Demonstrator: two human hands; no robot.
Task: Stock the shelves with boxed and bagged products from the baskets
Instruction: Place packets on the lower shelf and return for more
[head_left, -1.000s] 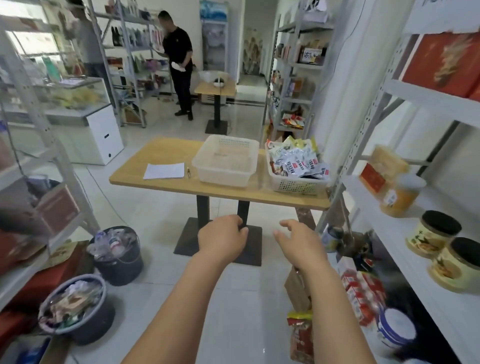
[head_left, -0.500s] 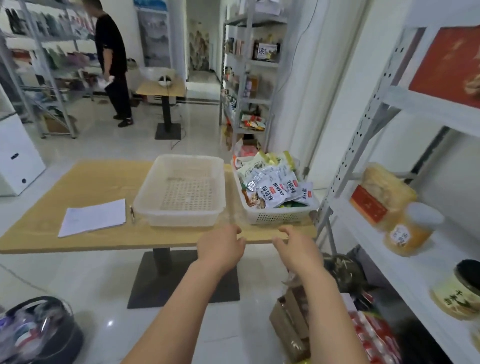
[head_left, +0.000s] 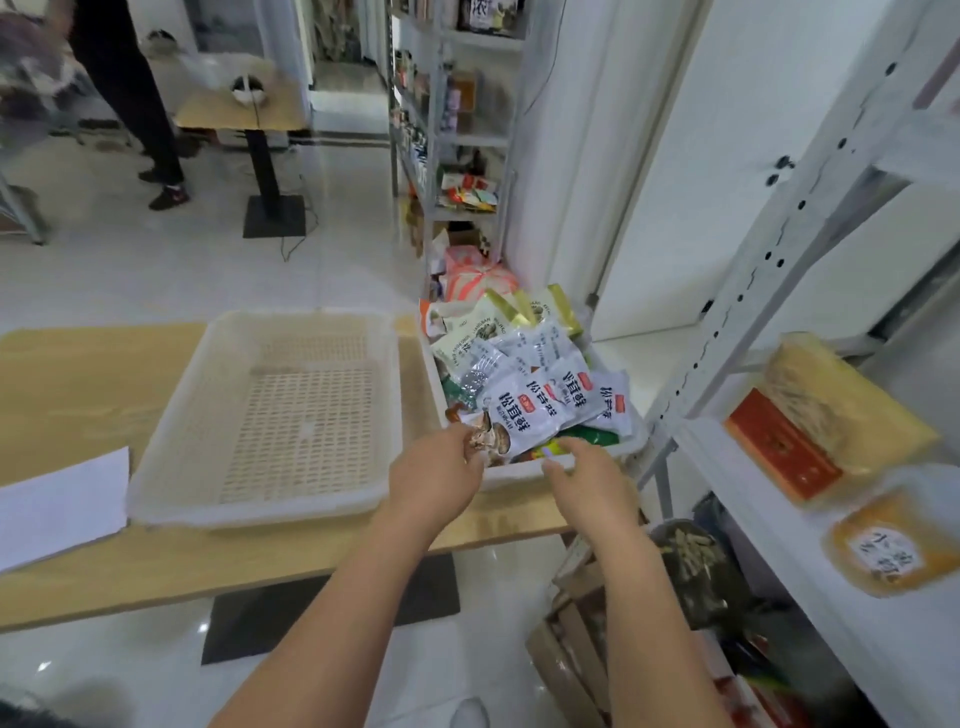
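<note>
A white basket (head_left: 515, 474) heaped with bagged products (head_left: 540, 348) stands at the right end of the wooden table (head_left: 78, 395). On top lies a white bag with a mushroom picture (head_left: 524, 415). My left hand (head_left: 436, 480) pinches the near corner of that bag, which still rests on the heap. My right hand (head_left: 589, 480) is at the basket's near rim, fingers apart, fingertips touching a green and yellow packet (head_left: 582, 439). To the left stands a second white basket (head_left: 270, 501) with nothing in it. The white metal shelf (head_left: 779, 551) is on my right.
The shelf holds a yellow pack with a red label (head_left: 831, 421) and an orange tub (head_left: 893, 545). Cardboard boxes (head_left: 571, 654) sit on the floor under it. A paper sheet (head_left: 57, 504) lies on the table's left. Far back, a person (head_left: 130, 88) stands by another table (head_left: 244, 109).
I have come up to the table and both hands have reached forward to the full basket. My left hand has closed on the corner of the white mushroom bag.
</note>
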